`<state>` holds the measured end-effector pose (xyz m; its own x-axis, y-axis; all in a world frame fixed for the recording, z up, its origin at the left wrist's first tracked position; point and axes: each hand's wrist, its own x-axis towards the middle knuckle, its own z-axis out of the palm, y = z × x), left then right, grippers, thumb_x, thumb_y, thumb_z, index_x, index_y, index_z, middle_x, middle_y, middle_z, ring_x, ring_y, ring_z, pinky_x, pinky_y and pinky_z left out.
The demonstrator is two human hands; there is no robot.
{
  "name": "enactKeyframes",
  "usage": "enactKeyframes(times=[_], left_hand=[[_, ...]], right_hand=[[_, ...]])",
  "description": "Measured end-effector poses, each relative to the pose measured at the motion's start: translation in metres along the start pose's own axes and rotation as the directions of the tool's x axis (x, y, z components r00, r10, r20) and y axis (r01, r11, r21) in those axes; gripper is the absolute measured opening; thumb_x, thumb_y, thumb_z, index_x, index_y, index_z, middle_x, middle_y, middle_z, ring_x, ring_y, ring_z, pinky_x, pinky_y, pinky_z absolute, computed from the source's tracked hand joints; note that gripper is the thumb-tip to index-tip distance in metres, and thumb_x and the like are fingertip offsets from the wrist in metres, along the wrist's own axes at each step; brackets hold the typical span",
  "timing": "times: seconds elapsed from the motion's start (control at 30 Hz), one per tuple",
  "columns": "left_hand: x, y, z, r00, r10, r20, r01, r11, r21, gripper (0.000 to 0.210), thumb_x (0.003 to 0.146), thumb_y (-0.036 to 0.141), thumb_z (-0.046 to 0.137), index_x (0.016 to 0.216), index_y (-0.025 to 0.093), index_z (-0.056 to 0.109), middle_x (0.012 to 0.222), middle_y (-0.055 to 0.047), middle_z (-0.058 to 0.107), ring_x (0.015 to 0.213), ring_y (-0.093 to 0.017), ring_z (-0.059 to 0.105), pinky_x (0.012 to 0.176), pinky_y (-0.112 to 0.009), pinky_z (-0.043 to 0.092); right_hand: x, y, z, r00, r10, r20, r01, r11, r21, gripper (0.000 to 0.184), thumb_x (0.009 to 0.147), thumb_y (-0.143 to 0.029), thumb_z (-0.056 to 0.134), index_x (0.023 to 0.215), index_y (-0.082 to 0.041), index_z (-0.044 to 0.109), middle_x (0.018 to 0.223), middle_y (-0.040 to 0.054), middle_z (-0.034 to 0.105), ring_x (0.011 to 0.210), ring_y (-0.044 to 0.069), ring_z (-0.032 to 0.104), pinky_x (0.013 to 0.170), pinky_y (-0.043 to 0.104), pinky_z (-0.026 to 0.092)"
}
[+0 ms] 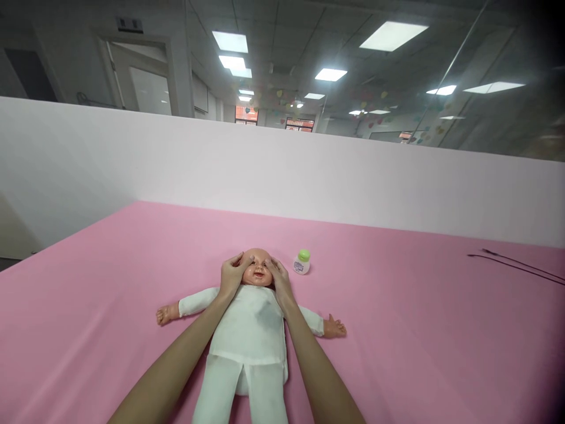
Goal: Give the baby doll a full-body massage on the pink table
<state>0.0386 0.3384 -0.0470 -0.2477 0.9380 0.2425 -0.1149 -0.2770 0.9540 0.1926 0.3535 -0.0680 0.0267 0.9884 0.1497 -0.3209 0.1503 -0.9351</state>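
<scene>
A baby doll (247,324) with a cloth body dressed in white lies on its back, arms spread to both sides. My left hand (232,275) cups one side of its head, the fingers curved around the side and the thumb resting on the face near the eye. On the other side, my right hand (281,281) holds the head with its thumb by the other eye. The doll's mouth and nose show between my hands. Just right of the head stands a small white jar (302,264) with a green lid, apart from my right hand.
Pink cloth (410,330) covers the tabletop. Two thin dark cords or rods (521,265) lie at the far right. A low white wall (309,176) runs along the back, with glass above it. A door (141,79) appears at the back left.
</scene>
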Motion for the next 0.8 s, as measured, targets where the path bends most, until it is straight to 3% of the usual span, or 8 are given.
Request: enactKeyframes(times=[0.13, 0.3, 0.37, 0.43, 0.5, 0.57, 0.67, 0.8], left_hand=[[0.002, -0.003, -0.002, 0.999, 0.023, -0.026, -0.024, 1.000, -0.003, 0.049, 0.082, 0.057, 0.072, 0.099, 0.012, 0.080, 0.107, -0.011, 0.080, 0.104, -0.028, 0.070, 0.100, -0.041, 0.051], [-0.003, 0.000, 0.000, 0.999, 0.045, -0.003, -0.045, 0.999, 0.024, 0.055, 0.086, 0.063, 0.065, 0.086, 0.010, 0.079, 0.092, -0.011, 0.080, 0.096, -0.030, 0.071, 0.090, -0.041, 0.054], [-0.006, 0.000, 0.000, 0.998, 0.055, -0.011, -0.054, 0.998, 0.028, 0.057, 0.087, 0.064, 0.063, 0.096, 0.011, 0.078, 0.104, -0.013, 0.079, 0.107, -0.031, 0.070, 0.096, -0.042, 0.054], [-0.007, -0.004, -0.003, 0.994, 0.104, 0.016, -0.105, 0.993, 0.049, 0.058, 0.086, 0.061, 0.067, 0.118, 0.013, 0.074, 0.131, -0.016, 0.071, 0.128, -0.031, 0.062, 0.110, -0.043, 0.047], [-0.008, -0.009, -0.008, 0.979, 0.168, 0.119, -0.180, 0.979, 0.101, 0.072, 0.079, 0.054, 0.077, 0.138, 0.016, 0.063, 0.152, -0.015, 0.054, 0.144, -0.030, 0.047, 0.121, -0.043, 0.036], [-0.007, -0.013, -0.014, 0.958, 0.171, 0.230, -0.210, 0.965, 0.158, 0.090, 0.070, 0.049, 0.085, 0.148, 0.016, 0.053, 0.161, -0.015, 0.041, 0.150, -0.031, 0.037, 0.125, -0.043, 0.030], [-0.005, -0.015, -0.019, 0.952, 0.126, 0.277, -0.181, 0.967, 0.181, 0.096, 0.070, 0.048, 0.084, 0.152, 0.016, 0.047, 0.164, -0.014, 0.036, 0.152, -0.030, 0.034, 0.126, -0.043, 0.030], [-0.001, -0.013, -0.022, 0.954, 0.121, 0.275, -0.159, 0.980, 0.123, 0.073, 0.088, 0.060, 0.064, 0.146, 0.016, 0.056, 0.161, -0.012, 0.041, 0.151, -0.027, 0.035, 0.127, -0.043, 0.026]], right_hand=[[0.002, 0.004, -0.003, 0.999, -0.023, -0.024, 0.023, 1.000, -0.021, 0.042, 0.081, -0.056, 0.072, 0.106, -0.022, 0.073, 0.115, 0.0048, 0.075, 0.113, 0.025, 0.065, 0.103, 0.037, 0.049], [0.001, 0.004, -0.003, 1.000, -0.027, 0.001, 0.027, 0.999, -0.033, 0.047, 0.084, -0.062, 0.068, 0.109, -0.022, 0.072, 0.118, 0.0057, 0.075, 0.118, 0.026, 0.064, 0.107, 0.042, 0.048], [-0.002, 0.001, -0.004, 0.999, -0.017, 0.050, 0.019, 0.999, -0.037, 0.055, 0.083, -0.061, 0.070, 0.123, -0.023, 0.068, 0.135, 0.0066, 0.067, 0.130, 0.026, 0.058, 0.112, 0.042, 0.045], [-0.006, -0.002, -0.005, 0.994, -0.008, 0.113, 0.014, 0.998, -0.055, 0.072, 0.077, -0.056, 0.080, 0.138, -0.027, 0.059, 0.154, 0.0056, 0.052, 0.143, 0.026, 0.047, 0.118, 0.041, 0.040], [-0.011, -0.007, -0.006, 0.986, 0.015, 0.168, -0.001, 0.996, -0.084, 0.093, 0.067, -0.047, 0.090, 0.149, -0.031, 0.048, 0.164, 0.0035, 0.037, 0.150, 0.027, 0.036, 0.121, 0.041, 0.036], [-0.015, -0.013, -0.008, 0.976, 0.053, 0.211, -0.033, 0.995, -0.097, 0.107, 0.062, -0.038, 0.095, 0.154, -0.033, 0.041, 0.167, 0.0031, 0.031, 0.152, 0.028, 0.033, 0.122, 0.042, 0.037], [-0.017, -0.018, -0.010, 0.967, 0.070, 0.245, -0.058, 0.997, -0.057, 0.102, 0.066, -0.039, 0.093, 0.154, -0.032, 0.042, 0.167, 0.0036, 0.031, 0.153, 0.028, 0.032, 0.122, 0.042, 0.037], [-0.012, -0.015, -0.015, 0.965, 0.063, 0.253, -0.071, 0.997, 0.023, 0.088, 0.074, -0.055, 0.084, 0.151, -0.029, 0.048, 0.165, 0.0059, 0.036, 0.152, 0.027, 0.033, 0.123, 0.044, 0.034]])
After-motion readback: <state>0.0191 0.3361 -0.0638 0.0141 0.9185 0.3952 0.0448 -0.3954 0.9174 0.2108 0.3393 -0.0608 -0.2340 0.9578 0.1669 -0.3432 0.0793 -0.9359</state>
